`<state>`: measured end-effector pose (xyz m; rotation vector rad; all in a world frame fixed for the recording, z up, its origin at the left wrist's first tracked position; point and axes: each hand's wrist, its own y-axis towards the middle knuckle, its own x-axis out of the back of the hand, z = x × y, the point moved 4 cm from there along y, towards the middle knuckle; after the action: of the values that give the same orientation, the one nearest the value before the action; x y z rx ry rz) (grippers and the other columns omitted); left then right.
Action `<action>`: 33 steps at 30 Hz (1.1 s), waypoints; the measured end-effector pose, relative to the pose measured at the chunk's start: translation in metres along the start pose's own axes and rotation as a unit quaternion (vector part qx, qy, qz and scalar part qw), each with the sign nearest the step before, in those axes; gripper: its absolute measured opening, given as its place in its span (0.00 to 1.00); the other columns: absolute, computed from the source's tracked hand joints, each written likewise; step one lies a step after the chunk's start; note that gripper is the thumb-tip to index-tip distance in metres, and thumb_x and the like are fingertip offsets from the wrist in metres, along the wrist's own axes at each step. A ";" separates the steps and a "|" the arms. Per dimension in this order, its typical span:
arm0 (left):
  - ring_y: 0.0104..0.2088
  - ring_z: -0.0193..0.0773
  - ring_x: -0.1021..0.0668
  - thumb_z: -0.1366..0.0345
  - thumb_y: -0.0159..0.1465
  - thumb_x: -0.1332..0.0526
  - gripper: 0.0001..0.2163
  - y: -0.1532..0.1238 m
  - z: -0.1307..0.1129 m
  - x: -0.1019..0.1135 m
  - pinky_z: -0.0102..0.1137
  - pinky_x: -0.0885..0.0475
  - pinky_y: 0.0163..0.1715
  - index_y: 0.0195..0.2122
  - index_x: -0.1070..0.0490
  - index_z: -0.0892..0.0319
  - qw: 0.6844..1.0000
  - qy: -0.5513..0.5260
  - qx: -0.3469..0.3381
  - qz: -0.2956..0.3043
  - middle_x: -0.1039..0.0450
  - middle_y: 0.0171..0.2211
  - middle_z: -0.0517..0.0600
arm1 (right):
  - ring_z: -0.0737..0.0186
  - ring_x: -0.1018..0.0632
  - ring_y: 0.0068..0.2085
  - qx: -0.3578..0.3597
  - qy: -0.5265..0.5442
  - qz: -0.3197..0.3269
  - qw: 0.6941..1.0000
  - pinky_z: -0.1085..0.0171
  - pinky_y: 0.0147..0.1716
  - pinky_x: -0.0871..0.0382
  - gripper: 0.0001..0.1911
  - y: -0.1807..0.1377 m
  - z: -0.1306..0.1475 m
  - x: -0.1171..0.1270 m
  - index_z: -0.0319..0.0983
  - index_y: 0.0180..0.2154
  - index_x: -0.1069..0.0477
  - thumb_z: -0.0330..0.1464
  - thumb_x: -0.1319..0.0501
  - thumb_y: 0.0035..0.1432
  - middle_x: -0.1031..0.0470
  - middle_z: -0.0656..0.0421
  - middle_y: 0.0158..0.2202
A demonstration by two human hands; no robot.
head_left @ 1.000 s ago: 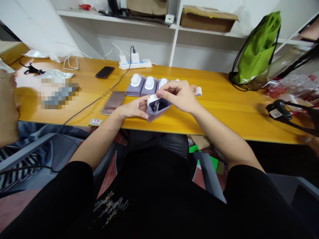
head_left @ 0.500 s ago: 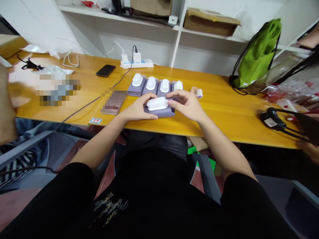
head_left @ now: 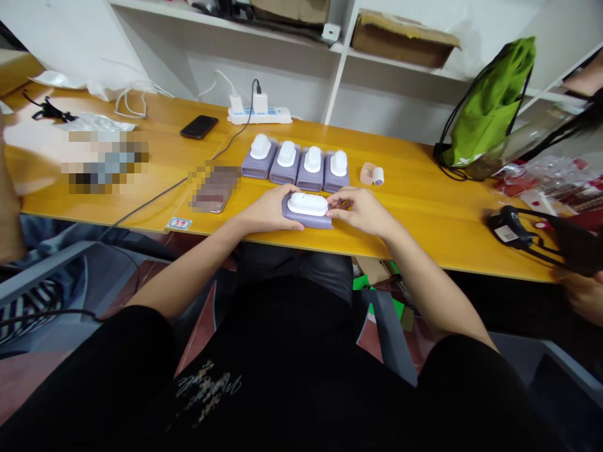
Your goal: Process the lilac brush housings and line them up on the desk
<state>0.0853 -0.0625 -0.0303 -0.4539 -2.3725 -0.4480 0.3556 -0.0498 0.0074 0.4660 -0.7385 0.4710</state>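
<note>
The person's left hand [head_left: 269, 210] wraps around the left end of a purple box [head_left: 308, 221], thumb on the near side and fingers on the far side, which likely makes it steady. The right hand [head_left: 362, 210] has its thumb and fingers bent at the other end; it cannot be told whether they pinch it or just touch it. With a hand at each end, the box probably cannot tip or slide much. It looks to lie flat on the table [head_left: 414, 216], near the front edge, where it is easy to reach. A white bumpy piece [head_left: 308, 204] sits on top, and the hands leave its middle easy to see. Just behind, four more purple boxes [head_left: 277, 175] stand side by side, white parts up, maybe lined up to save room. To their right lies a small peach and white thing [head_left: 378, 176]. A shiny phone [head_left: 217, 191] is left of the hands, seemingly out of their way. Farther back, a white power strip [head_left: 277, 116] sits by the wall, perhaps so its plugs don't get bumped.
</note>
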 end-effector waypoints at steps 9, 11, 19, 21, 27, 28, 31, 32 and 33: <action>0.61 0.64 0.18 0.46 0.47 0.15 0.42 0.002 -0.002 -0.001 0.55 0.23 0.65 0.60 0.25 0.55 1.000 -0.003 -0.008 -0.016 0.18 0.61 0.58 | 0.61 0.28 0.32 -0.052 0.096 -0.020 0.994 0.57 0.36 0.32 0.26 0.009 -0.011 -0.017 0.39 0.33 0.17 0.55 0.19 0.53 0.22 0.59 0.30; 0.59 0.63 0.18 0.46 0.47 0.15 0.41 0.001 -0.002 -0.002 0.55 0.23 0.64 0.59 0.26 0.55 1.000 -0.001 -0.009 -0.023 0.18 0.60 0.58 | 0.61 0.28 0.31 -0.057 0.101 -0.029 0.993 0.57 0.36 0.33 0.26 0.010 -0.010 -0.019 0.39 0.32 0.18 0.55 0.19 0.52 0.23 0.60 0.29; 0.56 0.60 0.18 0.49 0.48 0.15 0.39 0.000 -0.008 -0.007 0.53 0.22 0.61 0.57 0.27 0.54 0.999 0.013 0.002 -0.052 0.19 0.56 0.56 | 0.60 0.27 0.32 -0.064 0.070 -0.019 0.995 0.58 0.37 0.33 0.18 0.019 -0.012 -0.020 0.39 0.32 0.17 0.47 0.21 0.56 0.22 0.59 0.29; 0.57 0.61 0.17 0.50 0.50 0.16 0.37 0.000 -0.012 -0.013 0.54 0.21 0.61 0.56 0.28 0.54 0.997 0.023 0.012 -0.073 0.19 0.56 0.56 | 0.60 0.26 0.33 -0.049 0.046 -0.016 0.998 0.58 0.38 0.32 0.13 0.022 -0.014 -0.014 0.39 0.33 0.16 0.42 0.23 0.58 0.21 0.59 0.30; 0.72 0.71 0.26 0.51 0.62 0.23 0.39 -0.007 -0.027 -0.033 0.64 0.32 0.75 0.70 0.34 0.58 0.989 0.085 0.079 -0.090 0.28 0.70 0.67 | 0.51 0.18 0.42 -0.039 -0.083 0.011 0.996 0.54 0.48 0.27 0.08 0.020 0.006 0.000 0.40 0.38 0.14 0.31 0.33 0.69 0.14 0.52 0.40; 0.76 0.72 0.29 0.53 0.64 0.25 0.41 -0.010 -0.029 -0.036 0.65 0.34 0.77 0.75 0.37 0.58 0.990 0.087 0.081 -0.074 0.33 0.75 0.69 | 0.49 0.17 0.43 -0.054 -0.108 0.001 0.993 0.53 0.50 0.26 0.13 0.018 0.013 -0.002 0.40 0.37 0.15 0.33 0.37 0.74 0.13 0.50 0.40; 0.84 0.74 0.41 0.55 0.66 0.28 0.51 -0.018 -0.033 -0.041 0.67 0.41 0.81 0.85 0.52 0.56 0.995 0.063 0.074 -0.032 0.49 0.85 0.69 | 0.43 0.17 0.48 -0.098 -0.177 -0.054 0.978 0.48 0.55 0.25 0.26 0.010 0.033 -0.018 0.39 0.37 0.17 0.45 0.43 0.83 0.15 0.44 0.42; 0.85 0.75 0.44 0.53 0.67 0.28 0.53 -0.021 -0.034 -0.042 0.68 0.43 0.82 0.87 0.56 0.55 0.996 0.049 0.069 -0.024 0.52 0.86 0.70 | 0.40 0.17 0.51 -0.105 -0.192 -0.074 0.973 0.46 0.58 0.25 0.28 0.009 0.038 -0.024 0.38 0.39 0.16 0.50 0.43 0.83 0.15 0.42 0.44; 0.86 0.76 0.46 0.50 0.67 0.28 0.55 -0.024 -0.033 -0.042 0.70 0.46 0.82 0.88 0.59 0.55 0.997 0.033 0.065 -0.019 0.53 0.86 0.70 | 0.36 0.17 0.54 -0.108 -0.202 -0.088 0.969 0.43 0.61 0.25 0.29 0.009 0.041 -0.030 0.37 0.43 0.15 0.54 0.41 0.81 0.15 0.40 0.47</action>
<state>0.1234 -0.1066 -0.0396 -0.3298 -2.3321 -0.3189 0.3099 -0.0724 0.0144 0.4232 -1.1177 0.1233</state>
